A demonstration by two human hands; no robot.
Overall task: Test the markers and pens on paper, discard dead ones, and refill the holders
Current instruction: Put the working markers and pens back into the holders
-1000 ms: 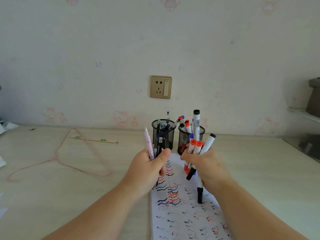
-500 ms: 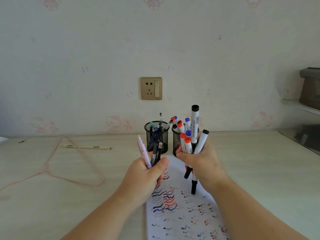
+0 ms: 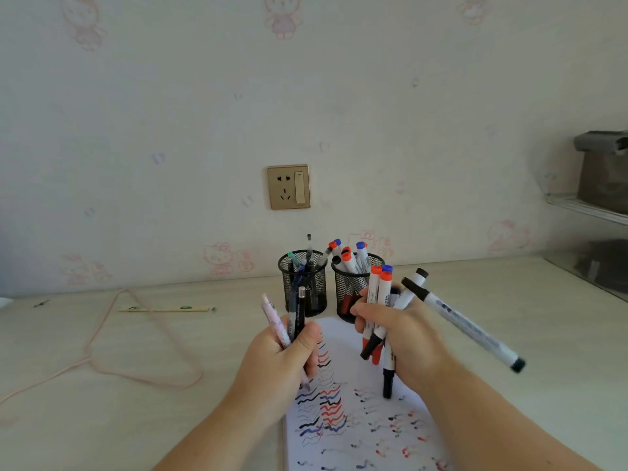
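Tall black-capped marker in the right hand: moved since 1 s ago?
Yes. The black-capped marker, earlier upright in the right hand before the right holder, now lies tilted, out to the right of hand and holder, apparently slipping free.

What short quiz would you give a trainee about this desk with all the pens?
1. True or false: the left hand holds nothing.
2. Which holder contains the orange-capped markers: A, left mesh holder, or B, right mesh holder?
3. What lies under both hands on the desk?

Key
1. False; it grips a few pens.
2. B.
3. A paper sheet covered in test squiggles; the right hand grips a bunch of markers above it.
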